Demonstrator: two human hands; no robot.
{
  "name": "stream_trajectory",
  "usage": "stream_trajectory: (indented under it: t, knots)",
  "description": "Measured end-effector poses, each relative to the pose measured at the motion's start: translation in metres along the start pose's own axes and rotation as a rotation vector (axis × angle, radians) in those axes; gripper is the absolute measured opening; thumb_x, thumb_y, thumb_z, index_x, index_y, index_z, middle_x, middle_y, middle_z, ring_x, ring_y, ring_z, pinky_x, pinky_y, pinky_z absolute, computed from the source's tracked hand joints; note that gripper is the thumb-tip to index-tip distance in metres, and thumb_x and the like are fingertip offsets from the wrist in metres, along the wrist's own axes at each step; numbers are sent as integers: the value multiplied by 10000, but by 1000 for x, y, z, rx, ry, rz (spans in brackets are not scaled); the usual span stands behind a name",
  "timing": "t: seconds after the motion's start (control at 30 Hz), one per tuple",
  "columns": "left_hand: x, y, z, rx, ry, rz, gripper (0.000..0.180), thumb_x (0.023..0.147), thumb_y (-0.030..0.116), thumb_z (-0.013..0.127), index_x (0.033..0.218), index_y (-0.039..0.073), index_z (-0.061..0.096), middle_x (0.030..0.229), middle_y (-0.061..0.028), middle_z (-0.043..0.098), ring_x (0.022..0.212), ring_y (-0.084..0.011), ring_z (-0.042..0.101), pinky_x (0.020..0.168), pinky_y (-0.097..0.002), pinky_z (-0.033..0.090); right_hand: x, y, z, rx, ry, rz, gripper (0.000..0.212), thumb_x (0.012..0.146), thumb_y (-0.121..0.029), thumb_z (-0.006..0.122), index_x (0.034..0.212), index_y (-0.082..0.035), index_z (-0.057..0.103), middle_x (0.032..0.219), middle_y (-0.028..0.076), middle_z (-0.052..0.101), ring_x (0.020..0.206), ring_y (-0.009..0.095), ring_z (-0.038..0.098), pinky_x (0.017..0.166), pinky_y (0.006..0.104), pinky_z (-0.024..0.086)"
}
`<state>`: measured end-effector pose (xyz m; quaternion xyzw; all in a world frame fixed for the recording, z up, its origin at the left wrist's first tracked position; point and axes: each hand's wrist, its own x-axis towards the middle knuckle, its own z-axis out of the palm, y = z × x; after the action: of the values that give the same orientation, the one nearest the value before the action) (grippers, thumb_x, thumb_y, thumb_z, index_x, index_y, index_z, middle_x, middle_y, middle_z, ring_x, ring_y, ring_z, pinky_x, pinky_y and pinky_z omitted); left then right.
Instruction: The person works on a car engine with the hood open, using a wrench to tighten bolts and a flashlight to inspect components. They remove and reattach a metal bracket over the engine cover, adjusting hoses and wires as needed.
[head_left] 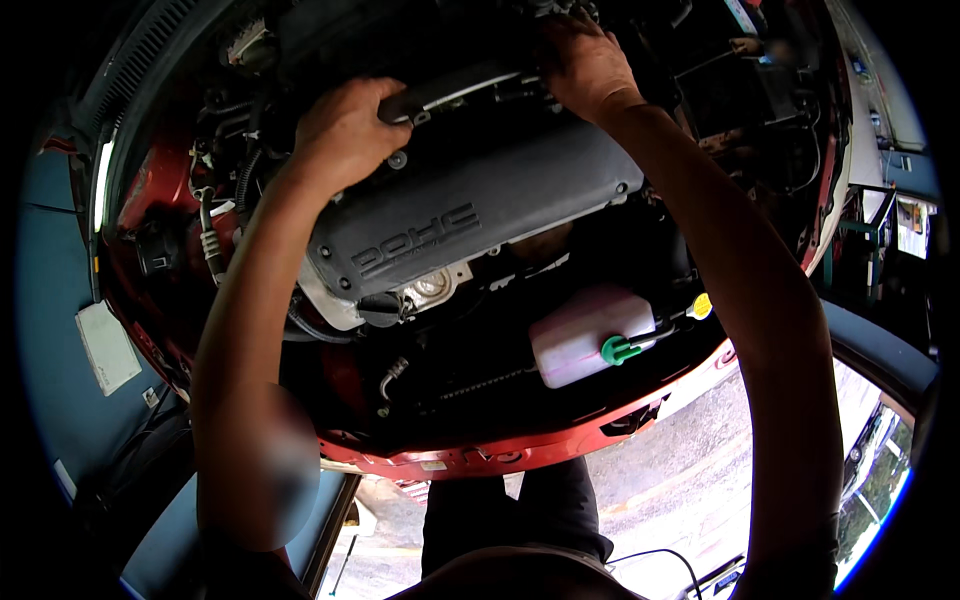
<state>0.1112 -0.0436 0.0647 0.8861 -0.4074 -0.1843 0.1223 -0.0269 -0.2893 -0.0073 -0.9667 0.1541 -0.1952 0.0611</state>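
My left hand (350,132) is closed around the near end of a long dark bar with a bright metal stretch (465,92), lying behind the engine cover. Whether this is a tool or an engine part, I cannot tell. Toward the bar's far right end, my right hand (588,68) reaches down with bent fingers among dark parts; its fingertips and whatever they grip are hidden in shadow. Below both hands stretches the black plastic engine cover (480,195), with raised lettering and bolts near its edges. A round bolt (397,160) shows beside my left hand.
A pale coolant tank (590,335) with a green cap (620,349) stands near the red front edge (480,448) of the engine bay. A yellow cap (701,306) is beside my right forearm. Hoses and a ribbed pipe (209,243) run along the left.
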Motion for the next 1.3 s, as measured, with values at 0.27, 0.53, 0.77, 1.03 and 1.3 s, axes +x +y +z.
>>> stream_trajectory:
  t: [0.27,0.53,0.77,1.03,1.3]
  knots:
    - [-23,13,45,372,491,102,437,778,207,781,1207,198,700,1089,-42,675,982,-247,680,901,-424,475,89,-40,-13,-192,-828,-233,319,991,-238,516,1249,-150,681,1180,127,707,1101,306,675,968,448,533]
    - [-25,-2,74,475,744,114,450,763,195,785,1203,258,715,1059,2,686,918,-216,678,899,-405,449,94,-65,-17,-88,-757,-141,577,981,-545,532,1113,-3,679,1150,255,688,1130,417,634,959,488,499]
    - [-43,-3,57,348,864,257,304,756,137,754,1057,105,749,888,-71,675,835,-268,680,741,-395,546,56,-60,-10,112,105,-263,399,1018,-392,548,957,3,545,814,261,647,837,487,626,737,547,483]
    - [-28,-22,51,284,768,267,315,773,126,708,1085,125,746,910,-73,679,873,-293,692,755,-418,574,56,-42,-51,173,-178,-574,351,948,-171,628,1223,37,564,1000,261,661,1013,457,630,876,480,508]
    - [-9,-26,43,281,675,286,200,855,128,679,1045,119,743,889,-99,679,860,-307,690,730,-422,565,44,-40,-34,-51,39,-403,281,921,-167,642,1150,-3,632,1073,223,677,1063,415,626,903,476,492]
